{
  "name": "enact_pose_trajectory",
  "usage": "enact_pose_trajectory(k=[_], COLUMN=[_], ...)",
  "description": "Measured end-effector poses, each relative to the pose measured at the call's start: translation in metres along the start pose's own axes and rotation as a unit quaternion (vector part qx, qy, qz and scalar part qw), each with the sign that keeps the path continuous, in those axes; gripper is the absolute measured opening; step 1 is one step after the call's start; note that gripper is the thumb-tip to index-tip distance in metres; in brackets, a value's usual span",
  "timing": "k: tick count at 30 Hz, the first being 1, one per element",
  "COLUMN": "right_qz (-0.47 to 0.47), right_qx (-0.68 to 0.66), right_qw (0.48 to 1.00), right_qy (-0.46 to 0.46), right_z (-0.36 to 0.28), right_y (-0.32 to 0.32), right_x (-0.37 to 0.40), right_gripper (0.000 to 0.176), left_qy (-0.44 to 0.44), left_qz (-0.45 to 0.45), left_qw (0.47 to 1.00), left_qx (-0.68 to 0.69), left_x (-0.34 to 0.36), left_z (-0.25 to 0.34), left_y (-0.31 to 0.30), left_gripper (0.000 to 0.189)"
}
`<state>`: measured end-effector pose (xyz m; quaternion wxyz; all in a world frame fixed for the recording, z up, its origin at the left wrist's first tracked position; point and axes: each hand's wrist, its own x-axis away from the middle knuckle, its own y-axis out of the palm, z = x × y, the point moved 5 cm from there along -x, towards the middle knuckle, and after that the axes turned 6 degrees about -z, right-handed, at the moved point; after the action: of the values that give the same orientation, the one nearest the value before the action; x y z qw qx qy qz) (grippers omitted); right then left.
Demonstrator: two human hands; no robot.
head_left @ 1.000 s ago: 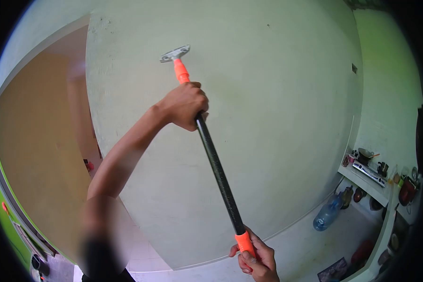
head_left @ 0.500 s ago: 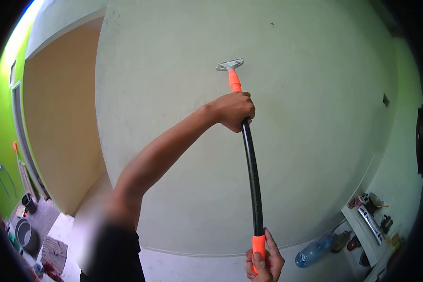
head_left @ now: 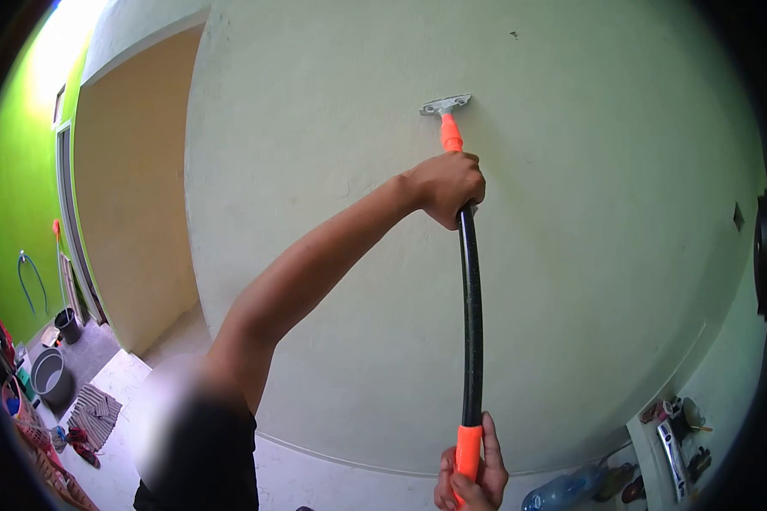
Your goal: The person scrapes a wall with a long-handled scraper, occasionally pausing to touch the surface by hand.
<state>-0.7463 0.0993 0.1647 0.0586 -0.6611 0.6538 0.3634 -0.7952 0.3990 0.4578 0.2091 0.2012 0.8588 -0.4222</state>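
Observation:
A scraper (head_left: 470,315) with a long black handle, orange ends and a flat grey metal head spans the middle of the view. Its head lies against the pale green wall (head_left: 315,102). High on the handle, just below the upper orange part, my left hand (head_left: 453,186) is wrapped round the pole, with the left arm stretched up from the lower left. Around the orange grip at the bottom end, my right hand (head_left: 475,477) is closed, one finger pointing up along it.
An arched doorway (head_left: 141,196) opens on the left. Beyond it are a grey basin (head_left: 51,379), a black bucket (head_left: 67,324) and a striped cloth (head_left: 95,416) on the floor. At lower right, a blue plastic bottle (head_left: 562,490) lies beside a white shelf (head_left: 652,460) holding several items.
The scraper head and my left hand sit slightly higher and further right in view. The view has shifted too, showing more of the floor items at left.

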Motion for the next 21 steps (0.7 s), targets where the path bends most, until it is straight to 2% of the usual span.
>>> enact_pose_trajectory(k=[4,8,11,12,15,16,17,19,21], right_qz=[-0.01,0.042,0.039,0.139,0.119,0.115,0.078,0.09,0.085], right_qx=[-0.166,-0.15,-0.048,-0.335,-0.198,0.019,0.077,-0.009,-0.004], right_qw=[0.985,0.984,0.993,0.907,0.965,0.988,0.993,0.995,0.995], right_qy=[0.045,0.089,0.1,0.214,0.128,0.098,0.049,0.048,0.053], right_z=[-0.006,-0.007,-0.018,-0.005,0.002,-0.002,0.001,-0.001,-0.016], right_y=[0.009,0.008,0.006,-0.003,-0.015,-0.011,-0.015,-0.024,-0.022], right_x=[-0.007,-0.003,-0.007,0.002,-0.014,-0.036,-0.052,-0.071,-0.078], right_gripper=[0.094,0.086,0.072,0.064,0.06,0.06,0.063,0.071,0.07], left_qy=[0.047,0.092,0.092,0.088,0.11,0.112,0.115,0.089,0.053], left_qz=[0.099,0.182,0.205,0.21,0.239,0.242,0.247,0.236,0.211], left_qw=[0.994,0.977,0.972,0.971,0.963,0.963,0.962,0.968,0.976], left_qx=[0.03,0.056,0.068,0.073,0.052,0.038,0.025,0.006,-0.014], left_x=[-0.004,-0.007,-0.012,-0.013,-0.016,-0.021,-0.029,-0.04,-0.046], left_z=[-0.008,-0.011,-0.012,-0.014,-0.023,-0.035,-0.047,-0.065,-0.07], left_y=[0.006,0.004,0.007,0.008,0.011,0.008,0.001,-0.008,-0.013], left_gripper=[0.034,0.036,0.032,0.03,0.029,0.03,0.03,0.029,0.03])
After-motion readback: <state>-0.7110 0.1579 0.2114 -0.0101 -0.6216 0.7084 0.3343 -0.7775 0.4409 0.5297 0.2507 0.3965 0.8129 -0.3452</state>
